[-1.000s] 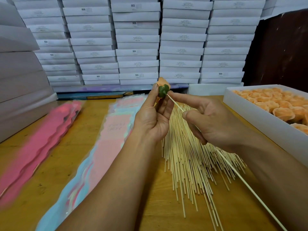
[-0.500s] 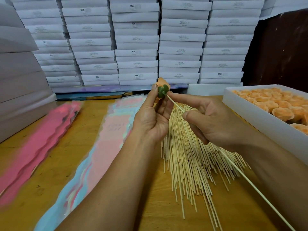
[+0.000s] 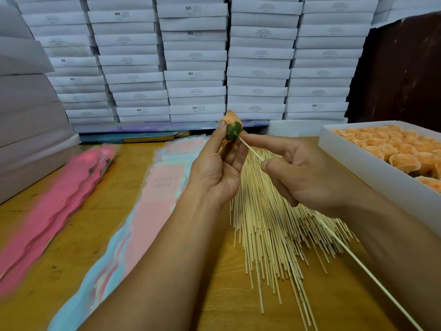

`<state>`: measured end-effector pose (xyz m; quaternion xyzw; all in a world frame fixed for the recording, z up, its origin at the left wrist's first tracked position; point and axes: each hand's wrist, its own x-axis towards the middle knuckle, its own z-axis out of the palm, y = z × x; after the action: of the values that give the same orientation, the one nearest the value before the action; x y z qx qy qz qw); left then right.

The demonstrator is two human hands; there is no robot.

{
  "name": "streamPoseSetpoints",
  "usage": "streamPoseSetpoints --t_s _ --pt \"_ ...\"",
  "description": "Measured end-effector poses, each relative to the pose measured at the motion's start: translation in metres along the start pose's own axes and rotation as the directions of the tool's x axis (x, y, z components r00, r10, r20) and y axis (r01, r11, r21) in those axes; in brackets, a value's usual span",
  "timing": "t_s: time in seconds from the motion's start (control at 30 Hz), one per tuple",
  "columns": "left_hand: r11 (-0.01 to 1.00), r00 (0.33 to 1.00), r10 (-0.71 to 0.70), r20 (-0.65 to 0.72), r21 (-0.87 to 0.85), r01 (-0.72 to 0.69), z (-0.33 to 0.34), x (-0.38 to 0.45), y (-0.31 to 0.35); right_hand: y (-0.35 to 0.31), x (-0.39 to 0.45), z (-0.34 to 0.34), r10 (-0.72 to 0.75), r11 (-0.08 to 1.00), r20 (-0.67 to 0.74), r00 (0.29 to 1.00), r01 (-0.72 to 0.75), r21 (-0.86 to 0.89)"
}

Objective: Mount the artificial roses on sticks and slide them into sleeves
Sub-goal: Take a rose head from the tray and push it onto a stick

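Above the counter (image 3: 71,235), your left hand (image 3: 214,173) pinches the rose (image 3: 232,126); your right hand (image 3: 307,173) grips the stick (image 3: 250,151), its tip at the green base. Off-axis pushing may bend the stick or tear the base.

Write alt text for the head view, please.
The left hand holds an orange rose by its green base while the right hand pushes a stick into it, above a stick pile.
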<state>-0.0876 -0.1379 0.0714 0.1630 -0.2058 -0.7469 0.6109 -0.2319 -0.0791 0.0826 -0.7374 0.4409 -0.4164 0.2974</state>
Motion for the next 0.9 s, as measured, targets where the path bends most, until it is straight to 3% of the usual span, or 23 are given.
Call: streamPoseSetpoints --t_s 0.27,0.6,0.8,0.9 --pt "0.976 0.986 0.144 -0.079 0.173 -0.129 -0.003 0.005 -0.003 0.007 0.005 0.010 0.033 0.997 -0.078 0.996 -0.028 0.076" --pt "0.948 0.975 0.215 -0.056 0.252 -0.194 -0.008 0.006 0.003 0.011 0.004 0.018 0.001 0.997 -0.054 0.999 0.003 0.076" --pt "0.913 0.969 0.227 -0.093 0.366 -0.179 -0.013 0.007 -0.004 0.021 0.008 0.011 0.116 0.988 0.065 0.991 -0.121 0.090" --pt "0.862 0.960 0.259 -0.105 0.473 -0.181 -0.012 0.008 -0.013 0.024 0.010 0.003 0.200 0.942 0.093 0.975 -0.218 0.257"
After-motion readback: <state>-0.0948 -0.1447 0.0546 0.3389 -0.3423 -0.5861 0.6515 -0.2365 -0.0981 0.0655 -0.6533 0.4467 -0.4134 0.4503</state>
